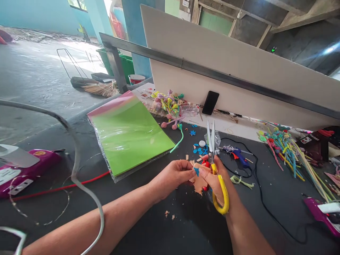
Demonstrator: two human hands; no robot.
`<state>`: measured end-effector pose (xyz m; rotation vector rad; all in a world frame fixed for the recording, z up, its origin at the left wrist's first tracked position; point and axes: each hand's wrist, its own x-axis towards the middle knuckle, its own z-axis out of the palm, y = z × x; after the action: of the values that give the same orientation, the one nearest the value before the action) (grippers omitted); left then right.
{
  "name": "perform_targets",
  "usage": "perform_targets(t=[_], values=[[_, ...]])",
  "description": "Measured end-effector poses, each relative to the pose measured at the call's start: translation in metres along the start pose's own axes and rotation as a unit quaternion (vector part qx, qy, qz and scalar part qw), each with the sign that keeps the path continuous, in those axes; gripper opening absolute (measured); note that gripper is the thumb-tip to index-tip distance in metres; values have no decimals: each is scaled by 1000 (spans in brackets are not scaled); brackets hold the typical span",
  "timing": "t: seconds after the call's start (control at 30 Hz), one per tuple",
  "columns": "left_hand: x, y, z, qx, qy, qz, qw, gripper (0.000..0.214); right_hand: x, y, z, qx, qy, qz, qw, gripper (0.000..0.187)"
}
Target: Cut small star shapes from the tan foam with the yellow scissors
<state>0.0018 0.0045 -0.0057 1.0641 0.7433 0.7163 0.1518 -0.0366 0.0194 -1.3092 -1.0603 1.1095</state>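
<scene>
Left hand [174, 177] of mine is pinching a blue piece [196, 171] above the bench [143, 230]; my right hand [218, 182] is holding scissors [213, 167], perhaps touching the piece too. If I am pinching loosely, it could be falling.

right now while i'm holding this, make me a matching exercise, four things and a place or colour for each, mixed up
1. scissors
2. blue piece
3. phone
4. pack of sheets

a. upright against the white board
b. green with pink at the far edge
c. yellow handles, in the right hand
d. pinched by the left hand

Pairs: 1-c, 2-d, 3-a, 4-b
</scene>
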Motion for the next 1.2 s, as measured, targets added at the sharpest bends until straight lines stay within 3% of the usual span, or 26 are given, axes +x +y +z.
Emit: perform_targets(t=[0.23, 0.37, 0.67, 0.9, 1.2], values=[[1, 1, -1, 14, 11, 13, 1000, 21, 0, 2, -5, 38, 13, 22, 999, 23], [0, 2, 0, 10, 2, 21, 1000, 22, 0, 0, -6, 35, -11, 20, 999, 25], [-2, 2, -7, -87, -71, -30, 993, 21, -2, -6, -11, 29, -84, 23, 996, 44], [-3, 7, -6, -128, -110, -57, 984, 18, 5, 8, -19, 46, -130, 1, 990, 49], [-3, 1, -6, -13, -40, 12, 999, 23, 5, 7, -17, 22, -114, 11, 993, 48]])
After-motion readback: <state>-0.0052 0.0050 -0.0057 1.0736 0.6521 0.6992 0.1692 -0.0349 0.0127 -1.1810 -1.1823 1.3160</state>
